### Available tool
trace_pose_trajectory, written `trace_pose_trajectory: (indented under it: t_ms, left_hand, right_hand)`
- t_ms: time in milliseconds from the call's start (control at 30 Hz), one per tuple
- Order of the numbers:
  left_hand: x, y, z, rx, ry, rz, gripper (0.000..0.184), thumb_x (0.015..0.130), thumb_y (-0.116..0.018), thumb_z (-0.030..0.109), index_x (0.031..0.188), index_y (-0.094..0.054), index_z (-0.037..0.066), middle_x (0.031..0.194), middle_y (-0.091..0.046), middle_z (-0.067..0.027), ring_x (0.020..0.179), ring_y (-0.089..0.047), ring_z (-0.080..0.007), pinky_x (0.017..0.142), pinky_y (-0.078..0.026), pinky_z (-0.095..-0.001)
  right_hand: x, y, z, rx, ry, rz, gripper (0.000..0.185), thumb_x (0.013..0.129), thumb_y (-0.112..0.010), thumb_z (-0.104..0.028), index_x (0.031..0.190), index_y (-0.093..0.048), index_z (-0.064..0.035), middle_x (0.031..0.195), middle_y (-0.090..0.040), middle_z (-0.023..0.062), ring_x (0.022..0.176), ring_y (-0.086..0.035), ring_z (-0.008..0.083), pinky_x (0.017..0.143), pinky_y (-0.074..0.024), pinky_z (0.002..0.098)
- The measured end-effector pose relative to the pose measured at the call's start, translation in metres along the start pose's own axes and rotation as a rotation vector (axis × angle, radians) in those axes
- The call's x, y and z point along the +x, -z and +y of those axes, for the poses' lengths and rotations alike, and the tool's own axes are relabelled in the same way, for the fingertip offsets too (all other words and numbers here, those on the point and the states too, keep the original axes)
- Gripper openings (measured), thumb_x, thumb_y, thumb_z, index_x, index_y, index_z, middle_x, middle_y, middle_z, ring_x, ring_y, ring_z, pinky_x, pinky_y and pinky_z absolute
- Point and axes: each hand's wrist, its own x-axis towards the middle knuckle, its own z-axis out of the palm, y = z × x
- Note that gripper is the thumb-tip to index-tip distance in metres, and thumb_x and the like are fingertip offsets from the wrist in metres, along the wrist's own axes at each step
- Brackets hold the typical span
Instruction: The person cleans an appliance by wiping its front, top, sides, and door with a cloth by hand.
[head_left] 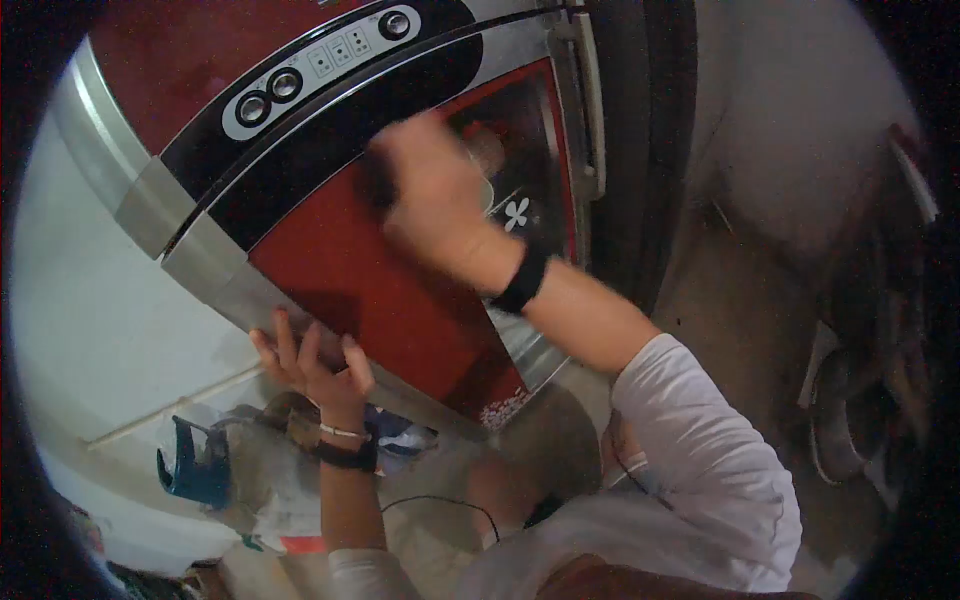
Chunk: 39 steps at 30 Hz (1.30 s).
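A red and black cabinet-like appliance (350,260) with silver edges fills the upper middle of the view. My right hand (435,195), blurred by motion, is closed in front of its dark and red front. Something dark shows at the fingers, too smeared to make out. My left hand (313,368) has its fingers spread against the silver side edge, holding nothing. Black bands circle both wrists. Above the right hand, the control panel (320,65) carries round knobs and small markings.
A white wall (120,310) stands at the left, with a teal plastic item (200,465) below it. A dark cable (440,498) curves near my legs. At the right are a grey wall (790,110) and dim objects on the floor.
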Motion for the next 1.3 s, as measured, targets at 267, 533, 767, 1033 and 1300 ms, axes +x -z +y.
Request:
trace_pose_trajectory:
  t_ms: [267,533,767,1033,1300]
  left_hand:
    - [0.001,0.0,-0.002,-0.026,-0.006,-0.029,0.023,0.072,-0.055,0.014,0.094,-0.052,0.006,0.128,-0.039,-0.0179,0.123,-0.021,-0.0434,0.099,-0.02,-0.0523]
    - [0.0,-0.002,0.002,0.013,-0.001,0.009,0.022,0.07,-0.056,0.012,0.09,-0.053,0.007,0.128,-0.04,-0.0163,0.124,-0.02,-0.0427,0.1,-0.02,-0.0515]
    - [0.002,0.002,0.0,0.014,-0.028,-0.032,0.02,0.072,-0.055,0.013,0.091,-0.053,0.008,0.129,-0.039,-0.0165,0.124,-0.021,-0.0441,0.099,-0.02,-0.054]
    - [0.001,0.008,0.003,0.078,-0.001,-0.114,0.017,0.077,-0.054,0.019,0.092,-0.052,0.01,0.129,-0.036,-0.0177,0.124,-0.019,-0.0445,0.098,-0.019,-0.0554]
    - [-0.006,0.006,0.001,0.059,-0.005,-0.111,0.02,0.08,-0.056,0.017,0.096,-0.05,0.009,0.131,-0.034,-0.0164,0.126,-0.018,-0.0408,0.101,-0.014,-0.0535]
  right_hand:
    - [0.017,0.017,0.028,-0.056,0.107,-0.059,0.038,0.055,-0.062,-0.002,0.092,-0.052,-0.0081,0.087,-0.053,0.0109,0.079,-0.055,0.0311,0.061,-0.0479,0.0385]
    - [0.034,0.064,0.118,-0.476,-0.339,0.135,0.031,0.064,-0.059,-0.003,0.094,-0.05,-0.0056,0.09,-0.056,0.0149,0.087,-0.054,0.0356,0.071,-0.0448,0.0424]
    - [0.036,0.062,0.125,-0.33,-0.236,0.171,0.04,0.058,-0.062,0.0,0.096,-0.052,-0.0052,0.095,-0.054,0.0155,0.087,-0.054,0.0348,0.074,-0.0443,0.0404]
    - [0.025,0.06,0.117,-0.23,0.054,0.072,0.051,0.047,-0.062,0.003,0.097,-0.052,-0.006,0.089,-0.052,0.0131,0.085,-0.051,0.0337,0.072,-0.0436,0.0416]
    - [0.069,0.058,0.135,-0.486,0.038,0.165,0.032,0.055,-0.065,-0.003,0.084,-0.053,-0.0046,0.085,-0.054,0.0135,0.078,-0.055,0.0328,0.066,-0.0467,0.0411]
